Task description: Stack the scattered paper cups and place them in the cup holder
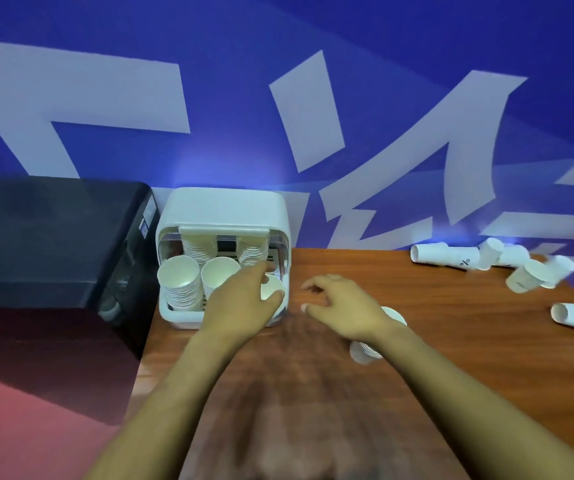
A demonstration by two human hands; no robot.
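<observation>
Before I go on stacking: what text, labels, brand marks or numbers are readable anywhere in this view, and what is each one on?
"%": a dark mark on the side of a paper cup lying on its side at the far right of the table.
Large white shapes on the blue wall: cropped and warped, not readable as words.
Small label on the side of the black appliance: too small and blurred to read.
Cup holder: no readable marking.

Left hand [244, 299] gripping cup [271, 287] in cup holder [223, 206], right hand [341, 306] loose
</observation>
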